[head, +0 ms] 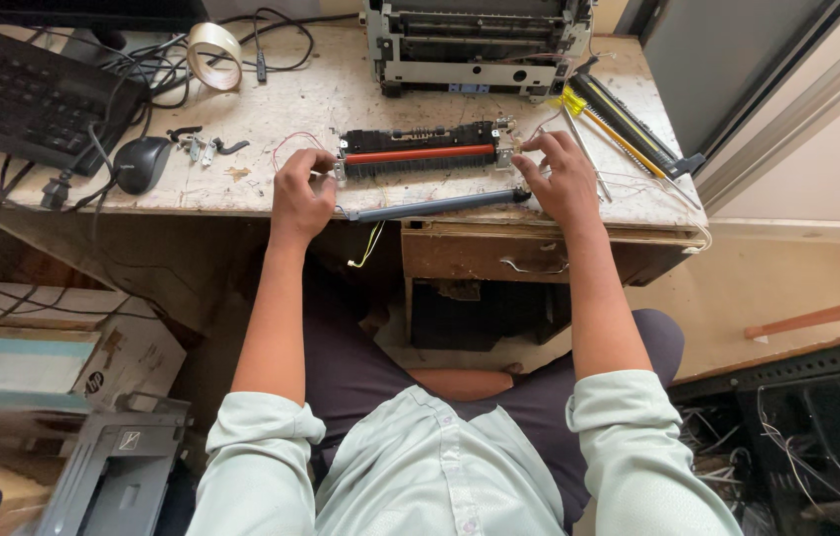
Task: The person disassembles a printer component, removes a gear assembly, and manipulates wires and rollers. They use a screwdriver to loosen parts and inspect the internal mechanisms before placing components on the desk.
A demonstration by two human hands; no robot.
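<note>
While we look down from our head, we see both our hands on a long machine part at the desk's front.

Left fingers: the fingers (319,161) of our left hand (301,194) are curled together on the left end of the roller part (418,155). We cannot tell how hard they pinch it.

Right fingers: the fingers (537,149) of our right hand (559,179) are bent and a little apart. The tips touch the right end of the roller part.

Roller part: it is black with an orange-red roller along it. It lies flat across the desk (341,99), between our two hands.

Grey rod: a long grey rod (437,205) lies just in front of the roller part, at the desk's edge. Our right palm is right beside its end.

Wires: thin red and yellow wires (368,246) hang down near our left hand.

Behind: a bigger open machine frame (480,45) sits at the back of the desk.

Right side: a yellow-handled tool (594,114) and a long black bar (629,124) lie near our right hand.

Left side: a black mouse (141,163), a black keyboard (23,94) and a roll of tape (214,50) are well apart from our left hand.

Below: a wooden drawer (499,256) sits under our right hand.
</note>
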